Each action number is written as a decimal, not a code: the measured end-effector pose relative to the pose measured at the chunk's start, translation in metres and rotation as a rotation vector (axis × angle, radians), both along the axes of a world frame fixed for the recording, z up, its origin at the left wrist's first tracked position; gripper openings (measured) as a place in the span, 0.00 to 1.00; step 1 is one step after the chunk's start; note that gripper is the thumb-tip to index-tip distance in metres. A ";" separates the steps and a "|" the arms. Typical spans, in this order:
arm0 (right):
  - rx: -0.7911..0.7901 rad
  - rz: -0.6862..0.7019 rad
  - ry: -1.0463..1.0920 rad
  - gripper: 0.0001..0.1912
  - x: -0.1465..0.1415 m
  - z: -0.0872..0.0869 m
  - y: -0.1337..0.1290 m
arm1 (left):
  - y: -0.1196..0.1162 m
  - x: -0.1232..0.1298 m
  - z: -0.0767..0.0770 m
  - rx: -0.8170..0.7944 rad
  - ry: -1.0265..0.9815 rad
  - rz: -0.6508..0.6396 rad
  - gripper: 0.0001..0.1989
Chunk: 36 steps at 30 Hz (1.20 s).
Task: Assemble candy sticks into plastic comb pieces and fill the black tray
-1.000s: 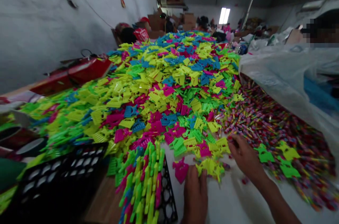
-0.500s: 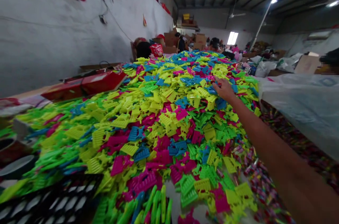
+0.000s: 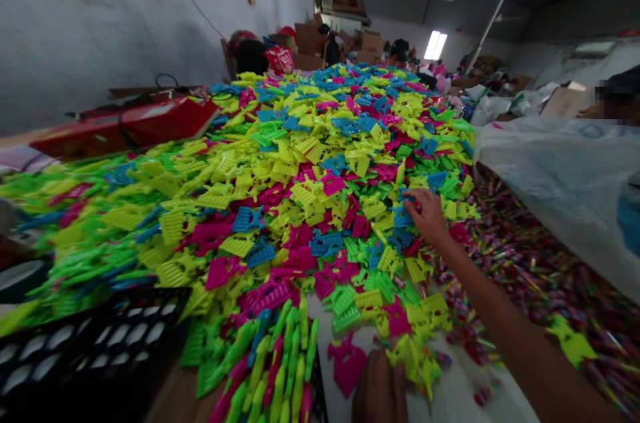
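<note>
A large heap of flat plastic pieces (image 3: 300, 156) with ribbed panels, in yellow, green, blue and pink, fills the middle. My right hand (image 3: 427, 213) reaches onto its right slope, fingers curled down on blue plastic pieces (image 3: 401, 218). Low at the bottom edge is my left hand (image 3: 379, 388), its fingers close together and pointing forward. It lies between a pink piece (image 3: 347, 364) and a cluster of yellow pieces (image 3: 415, 360); anything under its fingers is hidden. Slim colourful sticks (image 3: 280, 370) lie in rows just left of it.
A black tray with oval openings (image 3: 115, 336) stands at the lower left. Small shiny wrapped items (image 3: 520, 256) spread along the right, beside a whitish plastic sheet (image 3: 560, 170). A red box (image 3: 130, 123) rests by the wall. Other people (image 3: 330, 46) are farther back.
My right hand has come down the slope toward me, and pieces on the right side of the heap have slid. My left hand has entered at the bottom. The view has tilted downward.
</note>
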State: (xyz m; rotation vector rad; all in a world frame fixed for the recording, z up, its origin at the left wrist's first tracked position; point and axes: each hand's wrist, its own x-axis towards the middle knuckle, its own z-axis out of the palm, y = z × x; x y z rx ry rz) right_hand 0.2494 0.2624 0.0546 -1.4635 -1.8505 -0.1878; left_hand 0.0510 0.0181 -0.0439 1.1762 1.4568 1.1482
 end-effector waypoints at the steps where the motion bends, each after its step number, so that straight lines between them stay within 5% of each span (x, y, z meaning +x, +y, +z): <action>1: -0.022 0.015 -0.003 0.19 -0.003 -0.009 -0.016 | -0.003 0.002 0.001 0.050 0.047 0.007 0.16; 7: -0.194 0.198 0.152 0.19 -0.014 -0.032 -0.103 | -0.003 -0.003 0.012 0.095 0.157 -0.118 0.12; 11: -0.180 0.072 0.352 0.19 -0.014 -0.030 -0.167 | -0.001 -0.005 0.017 0.096 0.110 -0.124 0.10; 14: -0.395 -0.053 0.594 0.19 -0.019 -0.033 -0.217 | -0.001 -0.005 0.020 0.074 0.001 -0.123 0.09; 19: -0.691 0.109 0.630 0.13 -0.033 -0.039 -0.279 | -0.008 -0.010 0.029 0.007 -0.122 -0.206 0.10; 27: -0.599 0.161 0.610 0.10 -0.051 -0.044 -0.306 | -0.036 -0.017 0.046 -0.078 -0.063 -0.450 0.14; 33: -0.124 0.328 0.272 0.11 -0.046 -0.054 -0.319 | -0.039 -0.021 0.061 -0.452 -0.498 -0.509 0.26; 36: -0.207 0.412 0.241 0.13 -0.045 -0.055 -0.329 | -0.037 -0.020 0.059 -0.524 -0.624 -0.502 0.22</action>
